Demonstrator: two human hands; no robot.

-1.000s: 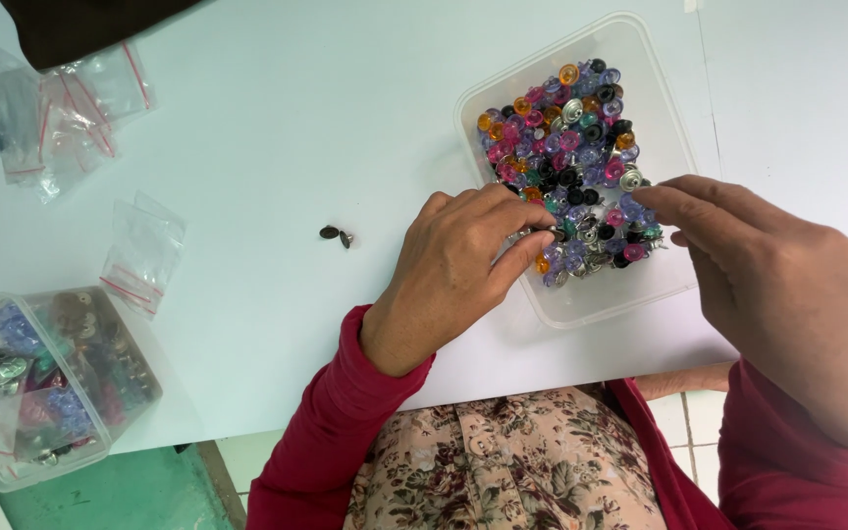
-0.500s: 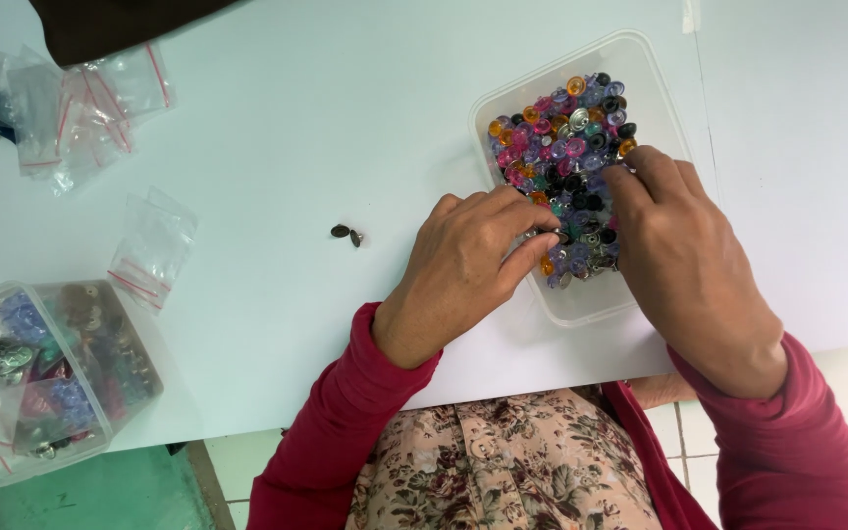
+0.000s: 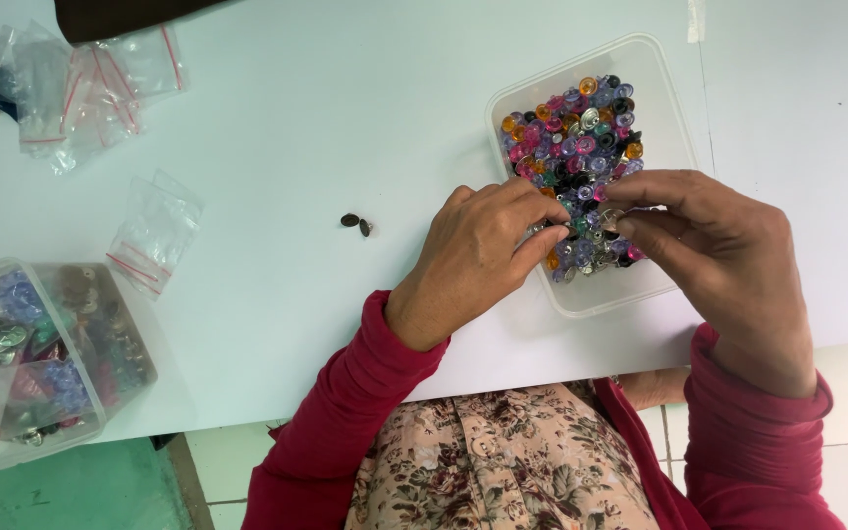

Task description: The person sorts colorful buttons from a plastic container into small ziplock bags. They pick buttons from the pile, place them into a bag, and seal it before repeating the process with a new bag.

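Note:
A clear plastic tub (image 3: 660,74) on the white table holds a heap of small coloured buttons (image 3: 576,137): pink, blue, orange, black and silver. My left hand (image 3: 478,255) rests at the tub's near left rim, its fingertips pinched on a small silver piece. My right hand (image 3: 718,255) hovers over the tub's near side, thumb and forefinger pinched over the buttons next to the left fingertips. What the right fingers hold is too small to tell. Two small dark pieces (image 3: 356,223) lie on the table left of my left hand.
A second clear tub (image 3: 100,407) with filled little bags stands at the near left table edge. Empty zip bags with red strips lie at the far left (image 3: 90,88) and at mid-left (image 3: 154,231). A dark object (image 3: 120,15) sits at the top edge.
My right hand dipped into the buttons, then drew back toward me with fingers pinched. My left hand stayed at the tub's rim.

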